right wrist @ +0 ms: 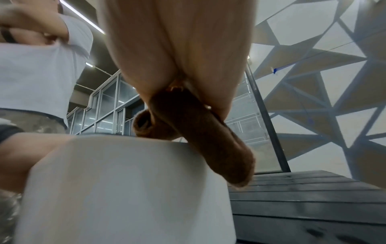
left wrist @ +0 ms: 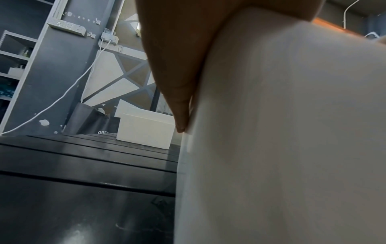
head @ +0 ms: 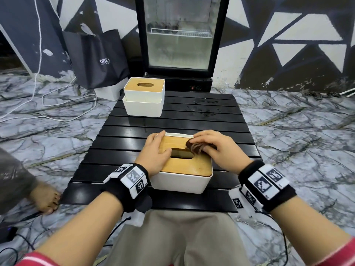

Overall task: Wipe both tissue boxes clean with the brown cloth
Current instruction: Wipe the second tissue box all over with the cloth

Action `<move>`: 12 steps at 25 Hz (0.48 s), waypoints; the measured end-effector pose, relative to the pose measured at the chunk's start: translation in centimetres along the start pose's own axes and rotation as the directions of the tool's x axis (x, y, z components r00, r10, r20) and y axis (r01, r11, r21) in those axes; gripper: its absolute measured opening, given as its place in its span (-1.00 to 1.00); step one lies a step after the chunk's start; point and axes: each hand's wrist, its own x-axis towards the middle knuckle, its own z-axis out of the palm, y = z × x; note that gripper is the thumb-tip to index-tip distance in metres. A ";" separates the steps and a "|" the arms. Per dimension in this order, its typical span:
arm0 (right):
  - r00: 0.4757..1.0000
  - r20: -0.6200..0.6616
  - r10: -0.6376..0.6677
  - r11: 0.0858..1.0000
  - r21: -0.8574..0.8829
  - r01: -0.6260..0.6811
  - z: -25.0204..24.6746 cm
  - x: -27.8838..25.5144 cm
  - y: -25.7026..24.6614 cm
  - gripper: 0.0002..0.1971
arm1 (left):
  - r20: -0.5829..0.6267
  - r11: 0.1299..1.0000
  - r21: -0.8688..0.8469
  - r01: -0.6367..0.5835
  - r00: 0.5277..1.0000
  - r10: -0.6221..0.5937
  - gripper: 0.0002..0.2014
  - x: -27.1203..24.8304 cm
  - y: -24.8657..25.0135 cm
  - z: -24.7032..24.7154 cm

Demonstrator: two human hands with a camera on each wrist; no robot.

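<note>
The near tissue box [head: 184, 179], white with a wooden lid, stands at the table's front. My left hand [head: 157, 150] clasps its left side, thumb on the lid beside the slot; a finger [left wrist: 177, 82] lies down the white wall [left wrist: 282, 148]. My right hand [head: 211, 148] grips the bunched brown cloth [head: 196, 147] and presses it on the lid's far right part. In the right wrist view the cloth [right wrist: 200, 132] hangs over the box's top edge [right wrist: 125, 189]. The second tissue box [head: 144, 98] stands at the table's far left, also seen in the left wrist view [left wrist: 146, 130].
The black slatted table [head: 192, 120] has wet smears [head: 205, 108] at the back right. Behind it stand a glass-door fridge [head: 180, 35] and a black bag [head: 99, 58]. Another person's foot [head: 46, 200] rests by the table's front left corner. Cables lie on the marble floor.
</note>
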 end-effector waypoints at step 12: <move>0.978 0.210 -0.005 0.980 -0.192 0.046 1.4 2.3 -0.8 -0.59 | 0.007 1.000 0.007 -0.003 1.000 0.003 -0.40 0.0 -0.1 0.0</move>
